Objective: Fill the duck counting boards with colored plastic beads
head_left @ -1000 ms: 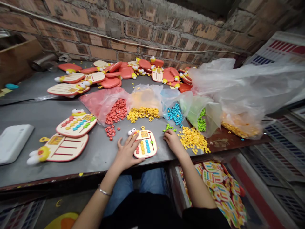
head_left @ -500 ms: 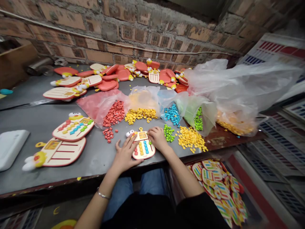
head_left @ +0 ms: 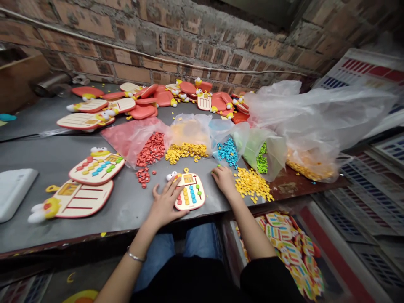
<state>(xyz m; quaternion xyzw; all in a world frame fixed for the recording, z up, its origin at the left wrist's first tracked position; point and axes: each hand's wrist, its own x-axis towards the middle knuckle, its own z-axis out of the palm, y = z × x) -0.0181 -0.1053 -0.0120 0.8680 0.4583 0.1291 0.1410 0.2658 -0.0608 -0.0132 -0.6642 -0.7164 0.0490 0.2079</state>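
A cream toy board [head_left: 190, 193] rimmed in red bears rows of red, yellow, blue and green dots on a grey table [head_left: 41, 151], near red beads [head_left: 152, 149], yellow beads [head_left: 186, 150], blue beads [head_left: 227, 152], green beads [head_left: 260, 162] and a red-brown brick wall [head_left: 189, 38].

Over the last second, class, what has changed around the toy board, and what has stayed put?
The right hand moved off the toy board rightward, back onto the loose green beads; whether it grips any is unclear. The left hand stayed flat on the board's left edge.
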